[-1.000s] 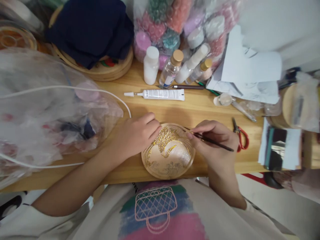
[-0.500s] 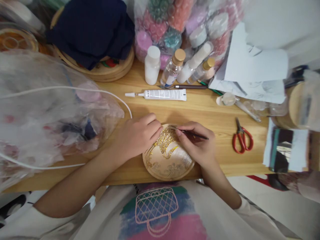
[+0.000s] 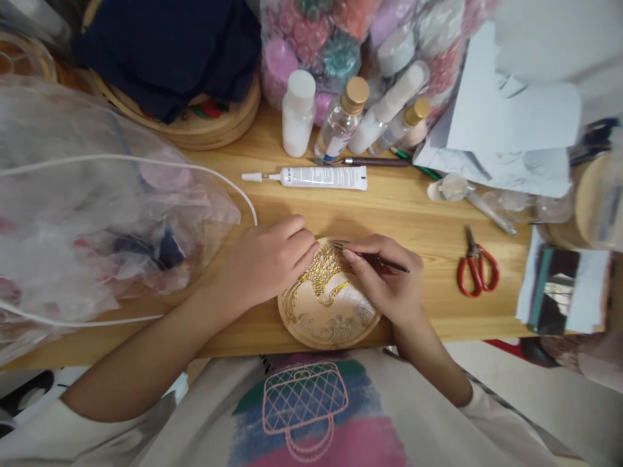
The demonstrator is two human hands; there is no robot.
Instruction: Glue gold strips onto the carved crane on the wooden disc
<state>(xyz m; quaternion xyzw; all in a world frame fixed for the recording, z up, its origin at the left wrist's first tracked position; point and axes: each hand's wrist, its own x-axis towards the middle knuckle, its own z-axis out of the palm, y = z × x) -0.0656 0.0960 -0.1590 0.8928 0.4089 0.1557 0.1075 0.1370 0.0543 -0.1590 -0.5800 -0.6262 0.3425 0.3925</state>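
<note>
A round pale wooden disc (image 3: 311,327) lies near the table's front edge, bearing a raised gold bird design (image 3: 321,275) above grey wave lines. My left hand (image 3: 275,263) covers its upper left rim, fingers curled and pressed together on the edge; the thumb is hidden. Between the thumb and fingers of my right hand (image 3: 389,275) is a thin dark pair of tweezers (image 3: 393,264). Their tips point left, over the upper part of the design. Whether the tips grip anything is too small to tell.
Behind the disc lie a white tube (image 3: 324,177), a craft knife (image 3: 374,161) and several bottles (image 3: 298,117). Red-handled scissors (image 3: 477,269) rest at the right, near a phone-like dark object (image 3: 557,285). Plastic bags (image 3: 73,227) and a white cable (image 3: 214,170) spread over the left.
The view has shifted slightly, so the things at the back sit higher and further outward. Both hands keep their places on the disc; the tweezers have barely moved.
</note>
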